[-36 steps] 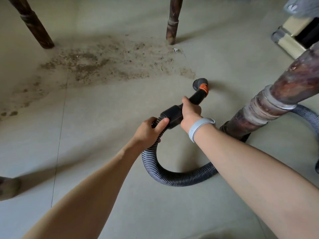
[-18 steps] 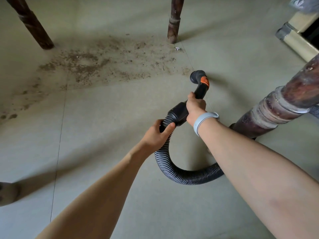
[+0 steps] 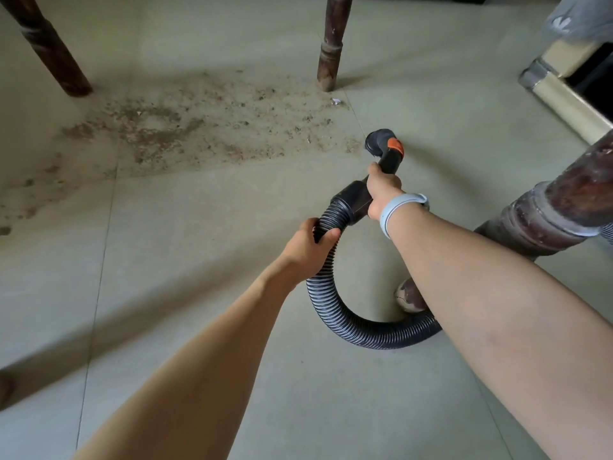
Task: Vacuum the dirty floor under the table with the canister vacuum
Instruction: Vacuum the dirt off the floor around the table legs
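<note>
A black ribbed vacuum hose [image 3: 345, 318] loops across the grey tile floor and ends in a black handle with an orange slider and a round nozzle [image 3: 378, 141]. My right hand [image 3: 381, 190] grips the handle just behind the orange slider. My left hand [image 3: 310, 245] grips the ribbed hose where it meets the black cuff. The nozzle hovers just right of a wide patch of brown dirt [image 3: 185, 127] spread between the table legs. The canister itself is out of view.
Dark wooden table legs stand at the far left [image 3: 49, 51], far middle [image 3: 331, 44] and close right [image 3: 547, 214]; the hose passes behind the right one. A cream and metal furniture base [image 3: 564, 94] sits at the upper right. A small paper scrap [image 3: 335, 101] lies by the middle leg.
Both hands have pushed the handle forward and a little left, bringing the nozzle up to the right edge of the dirt patch. My left hand has slid from the cuff onto the ribbed hose.
</note>
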Tool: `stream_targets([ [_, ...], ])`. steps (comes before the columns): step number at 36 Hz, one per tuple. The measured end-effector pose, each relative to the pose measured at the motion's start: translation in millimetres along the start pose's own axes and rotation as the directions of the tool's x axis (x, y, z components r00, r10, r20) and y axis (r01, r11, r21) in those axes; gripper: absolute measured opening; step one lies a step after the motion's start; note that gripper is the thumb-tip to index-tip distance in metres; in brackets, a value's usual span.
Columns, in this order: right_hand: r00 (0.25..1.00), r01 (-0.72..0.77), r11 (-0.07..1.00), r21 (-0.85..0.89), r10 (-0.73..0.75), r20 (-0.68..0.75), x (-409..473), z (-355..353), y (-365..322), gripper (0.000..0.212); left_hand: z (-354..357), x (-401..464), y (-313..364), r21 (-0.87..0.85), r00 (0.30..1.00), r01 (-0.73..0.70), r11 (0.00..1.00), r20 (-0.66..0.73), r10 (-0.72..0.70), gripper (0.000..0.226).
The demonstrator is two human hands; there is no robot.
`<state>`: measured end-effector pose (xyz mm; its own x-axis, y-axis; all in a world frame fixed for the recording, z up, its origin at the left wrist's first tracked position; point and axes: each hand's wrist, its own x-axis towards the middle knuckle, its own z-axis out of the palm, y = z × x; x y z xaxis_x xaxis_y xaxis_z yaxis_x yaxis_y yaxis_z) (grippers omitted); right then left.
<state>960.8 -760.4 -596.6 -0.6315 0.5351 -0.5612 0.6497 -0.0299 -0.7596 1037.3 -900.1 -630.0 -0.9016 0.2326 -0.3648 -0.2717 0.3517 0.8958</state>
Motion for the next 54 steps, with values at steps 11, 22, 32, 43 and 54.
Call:
stream_targets([
  [11,0.999,0.011,0.997,0.072,-0.014,0.039,-3,9,17,0.046,-2,-17,-12,0.104,1.0,0.021,0.994,0.009,-0.022,0.047],
  [22,0.999,-0.012,0.983,0.185,0.002,0.051,-11,15,60,0.031,-15,-49,-32,0.2,0.993,-0.075,0.977,0.101,0.055,0.043],
  [32,0.999,0.028,0.994,0.106,-0.03,0.017,0,22,35,0.045,-10,-29,-19,0.089,0.999,-0.046,0.995,-0.019,0.048,0.041],
  [43,0.996,-0.022,0.998,0.054,0.017,0.09,17,10,7,0.049,-3,-4,-3,-0.036,0.997,-0.001,0.999,-0.076,-0.002,0.043],
  [54,0.992,-0.004,0.998,0.06,-0.003,0.126,3,29,28,0.04,-15,-31,-19,-0.024,1.0,0.013,1.0,-0.007,-0.014,0.039],
])
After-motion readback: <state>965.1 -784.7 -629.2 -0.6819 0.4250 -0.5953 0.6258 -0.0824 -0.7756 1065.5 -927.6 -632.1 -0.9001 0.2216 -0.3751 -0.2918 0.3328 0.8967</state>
